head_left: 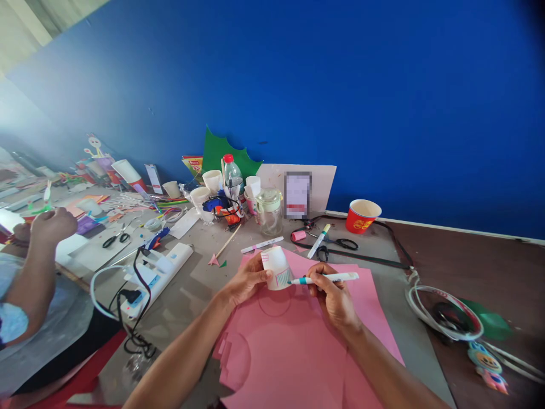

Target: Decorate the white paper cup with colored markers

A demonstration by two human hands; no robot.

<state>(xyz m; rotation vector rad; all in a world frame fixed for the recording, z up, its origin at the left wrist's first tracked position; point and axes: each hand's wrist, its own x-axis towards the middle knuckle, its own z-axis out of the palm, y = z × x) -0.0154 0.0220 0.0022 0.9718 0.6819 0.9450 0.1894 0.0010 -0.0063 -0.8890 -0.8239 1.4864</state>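
Note:
A white paper cup [276, 262], lying tilted, is held by my left hand [250, 279], with the thumb on its side. Pink outlines and a patch of teal strokes mark the cup's wall. My right hand [333, 295] grips a white marker [336, 278] like a pen, and its teal tip meets the cup near the striped patch. Beneath both hands lie sheets of pink paper [298, 352] with round and stepped pencil-like outlines. Beyond the cup rest a pink-capped marker [261, 245] and a yellow-capped marker [318, 241].
Black scissors [340, 243] and a red paper bowl [363, 217] stand at the back right, near coiled white cable [443, 312]. A glass jar [271, 213] and a bottle [232, 173] are behind. Left are a power strip [159, 278] and another person's arm [40, 272].

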